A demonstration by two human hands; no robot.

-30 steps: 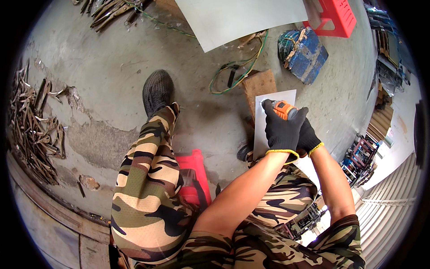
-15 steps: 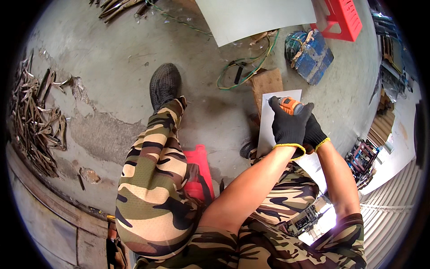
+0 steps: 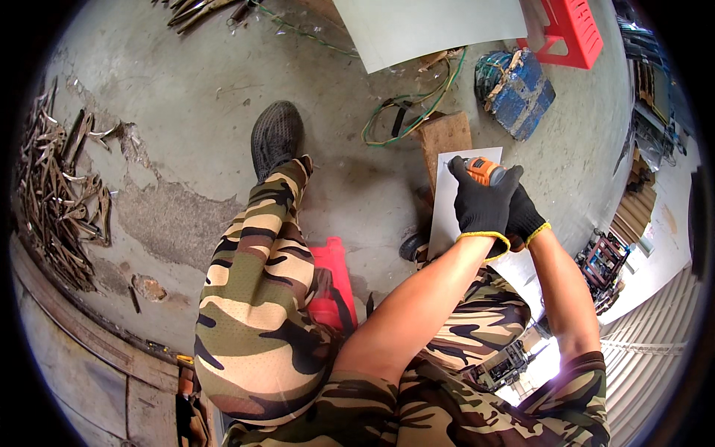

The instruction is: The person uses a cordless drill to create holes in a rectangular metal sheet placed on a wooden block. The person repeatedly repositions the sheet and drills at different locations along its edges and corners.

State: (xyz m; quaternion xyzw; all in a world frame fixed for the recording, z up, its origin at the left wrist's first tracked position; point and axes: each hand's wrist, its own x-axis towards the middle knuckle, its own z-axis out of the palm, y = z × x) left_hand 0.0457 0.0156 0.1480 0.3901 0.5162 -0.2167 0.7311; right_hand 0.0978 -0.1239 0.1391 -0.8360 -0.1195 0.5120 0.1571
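Note:
An orange and black power drill lies over a pale flat sheet, its front end pointing left near the sheet's far edge. My left hand, in a black knit glove with a yellow cuff, is closed around the drill's body from the near side. Behind it, my right hand, gloved alike, is closed at the drill's rear and grip; its fingers are mostly hidden by the left hand. The sheet's far end rests by a wooden block, while its near part runs toward my right leg. The drill's tip is hard to make out.
A larger pale sheet and a red plastic stool are ahead. A blue taped bundle and a green-yellow cable lie beyond the block. Metal plier-like pieces are heaped at left. Something red sits between my legs.
The whole view has shifted very slightly. Both hands and the drill keep their place over the sheet.

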